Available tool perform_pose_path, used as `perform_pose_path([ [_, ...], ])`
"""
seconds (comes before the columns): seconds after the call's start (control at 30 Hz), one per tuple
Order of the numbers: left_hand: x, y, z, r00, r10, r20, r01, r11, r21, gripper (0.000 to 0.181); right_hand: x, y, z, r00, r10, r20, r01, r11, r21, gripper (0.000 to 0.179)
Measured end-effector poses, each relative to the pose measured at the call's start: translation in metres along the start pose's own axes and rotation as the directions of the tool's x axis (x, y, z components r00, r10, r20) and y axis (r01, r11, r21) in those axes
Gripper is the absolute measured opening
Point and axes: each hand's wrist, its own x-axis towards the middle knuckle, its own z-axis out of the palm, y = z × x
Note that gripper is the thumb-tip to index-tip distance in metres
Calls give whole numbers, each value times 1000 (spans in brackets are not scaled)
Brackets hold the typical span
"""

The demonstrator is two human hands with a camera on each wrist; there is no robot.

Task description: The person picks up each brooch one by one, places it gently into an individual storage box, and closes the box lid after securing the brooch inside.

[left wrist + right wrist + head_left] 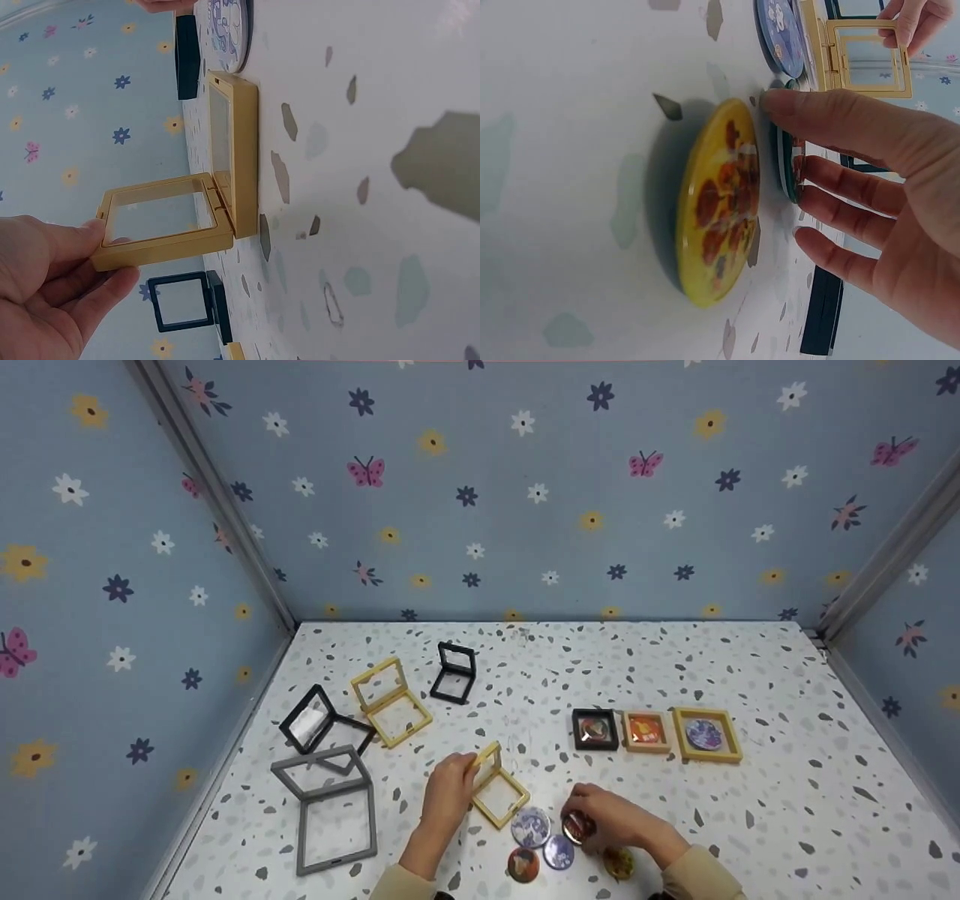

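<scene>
Gold frame: the small gold frame (246,154) stands open, base flat on the table (795,817), lid tilted up; it sits well away from the table's far edge, a little nearer its left edge than its right.
Your left hand (448,787): thumb and fingers pinch the lid at its free side, away from the hinge; the thumb is on one face and the fingers are beneath.
Your right hand (611,816): fingers and thumb curl round the dark red badge (578,827); fingertips touch its rim, and you cannot tell whether it is off the table.
Yellow badge: the yellow badge (720,202) lies flat beside your right thumb, on the wrist side.
Other badges: the purple-and-white badge (531,826) is by the gold frame's corner, with the violet badge (559,852) and orange-red badge (523,865) just nearer you, all outside your fingers.
Filled frames: a black frame (577,731), an orange frame (646,749) and a wide gold frame (709,756) stand in a row beyond your right hand, toward the table's right edge.
Empty frames: the grey frame (303,832) lies open near the left edge; more stand open toward the far left corner.
</scene>
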Motion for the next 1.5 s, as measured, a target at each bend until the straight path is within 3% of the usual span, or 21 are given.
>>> perform_pose_path([
  [0.17,1,-1,1,999,30,-15,-30,1000,0,18,0,0,1,999,-31,-36,32,999,25,36],
  [0.4,2,-1,2,999,46,-26,-46,999,1,17,2,-1,0,999,35,-16,-35,999,28,39],
  [0.63,1,-1,3,997,65,-37,-64,998,11,17,4,-3,-1,998,51,-34,-49,998,36,38],
  [0.9,2,-1,3,999,45,-24,-45,999,10,18,11,-7,0,984,-62,-166,53,997,-57,39],
  [1.1,2,-2,3,997,64,-44,-64,998,4,16,20,-13,2,966,-111,-234,100,993,-56,37],
  [1.23,2,-2,3,997,59,-45,-59,998,6,16,26,-18,3,960,-104,-258,94,994,-54,39],
  [1.5,2,0,3,999,26,-26,-27,1000,-2,17,39,-27,9,955,-12,-296,23,999,34,41],
])
